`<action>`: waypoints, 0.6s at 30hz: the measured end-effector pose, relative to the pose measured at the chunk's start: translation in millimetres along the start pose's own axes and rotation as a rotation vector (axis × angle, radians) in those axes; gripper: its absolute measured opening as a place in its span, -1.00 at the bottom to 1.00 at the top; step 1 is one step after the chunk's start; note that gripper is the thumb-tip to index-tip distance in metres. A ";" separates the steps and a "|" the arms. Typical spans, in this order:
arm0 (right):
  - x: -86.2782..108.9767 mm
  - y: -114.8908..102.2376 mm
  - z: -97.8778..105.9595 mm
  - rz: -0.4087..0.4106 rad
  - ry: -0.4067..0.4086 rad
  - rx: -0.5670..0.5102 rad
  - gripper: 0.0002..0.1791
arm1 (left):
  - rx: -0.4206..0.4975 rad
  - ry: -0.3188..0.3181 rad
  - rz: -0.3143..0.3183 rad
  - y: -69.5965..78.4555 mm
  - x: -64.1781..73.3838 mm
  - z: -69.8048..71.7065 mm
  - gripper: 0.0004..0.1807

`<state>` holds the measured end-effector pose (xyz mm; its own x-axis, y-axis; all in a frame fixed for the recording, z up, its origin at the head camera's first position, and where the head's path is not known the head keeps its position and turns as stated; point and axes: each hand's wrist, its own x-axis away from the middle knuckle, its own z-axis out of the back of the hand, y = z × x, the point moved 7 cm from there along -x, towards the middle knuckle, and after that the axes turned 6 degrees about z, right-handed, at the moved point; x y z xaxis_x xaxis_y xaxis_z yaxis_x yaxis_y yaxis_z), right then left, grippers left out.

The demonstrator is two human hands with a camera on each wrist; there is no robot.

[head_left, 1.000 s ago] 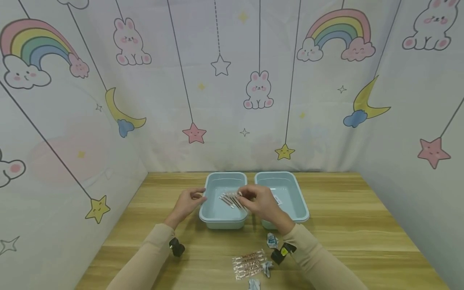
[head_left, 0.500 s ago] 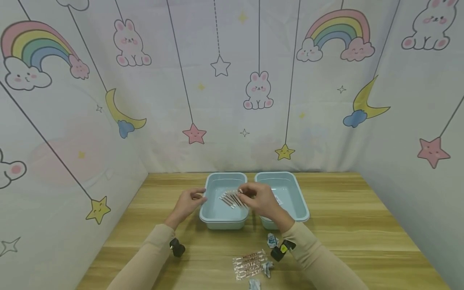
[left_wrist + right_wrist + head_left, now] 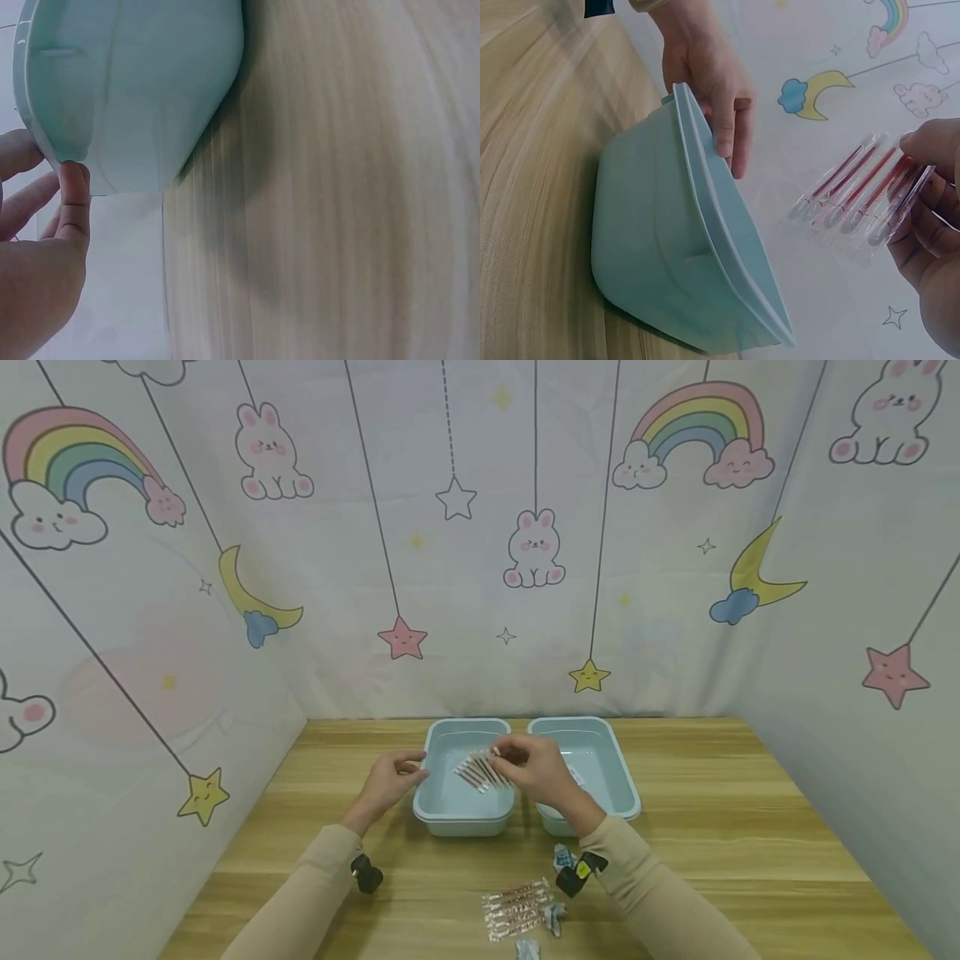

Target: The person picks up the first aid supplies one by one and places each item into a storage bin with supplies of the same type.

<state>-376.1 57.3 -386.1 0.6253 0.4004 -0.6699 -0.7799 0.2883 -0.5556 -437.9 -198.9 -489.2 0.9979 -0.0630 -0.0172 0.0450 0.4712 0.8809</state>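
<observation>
My left hand (image 3: 388, 783) pinches the side rim of the left light-blue plastic basin (image 3: 463, 817); in the left wrist view its thumb (image 3: 74, 187) lies on the outer wall and the other fingers reach behind the rim. Above this basin, my right hand (image 3: 538, 768) holds a strip of cotton swabs (image 3: 859, 191) by one end, between thumb and fingers. The swabs have reddish-brown sticks and pale tips, sealed side by side in clear plastic. The strip hangs tilted over the basin's opening, apart from its rim in the right wrist view.
A second light-blue basin (image 3: 628, 781) stands to the right, with a small white piece (image 3: 575, 775) inside. Another wrapped swab strip (image 3: 517, 910) lies on the wooden table in front, beside crumpled blue-and-white scraps (image 3: 553, 918). A printed curtain (image 3: 480, 677) closes off the back.
My right hand has risen slightly with the swab strip, still over the left basin. My left hand stays at the rim.
</observation>
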 end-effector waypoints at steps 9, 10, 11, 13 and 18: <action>-2.6 1.5 -4.3 -0.034 -0.008 -0.046 -0.90 | 0.003 -0.002 -0.007 1.6 2.9 0.9 -0.55; -2.9 1.7 -5.0 -0.038 -0.009 -0.045 -0.90 | 0.006 -0.003 -0.006 2.1 3.5 0.9 -0.55; -3.0 1.9 -5.4 -0.043 -0.010 -0.045 -0.90 | 0.005 -0.003 -0.008 2.6 4.0 0.9 -0.55; -3.9 1.8 -5.8 -0.050 -0.011 -0.035 -0.90 | 0.004 -0.001 -0.011 2.9 4.1 1.0 -0.55; -7.1 1.5 -6.2 -0.045 -0.001 -0.008 -0.92 | -0.003 0.008 -0.012 2.3 2.1 0.7 -0.56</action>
<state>-381.5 49.4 -385.2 0.6596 0.3885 -0.6434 -0.7507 0.2994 -0.5889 -435.8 -198.5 -486.9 0.9976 -0.0616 -0.0315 0.0571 0.4734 0.8790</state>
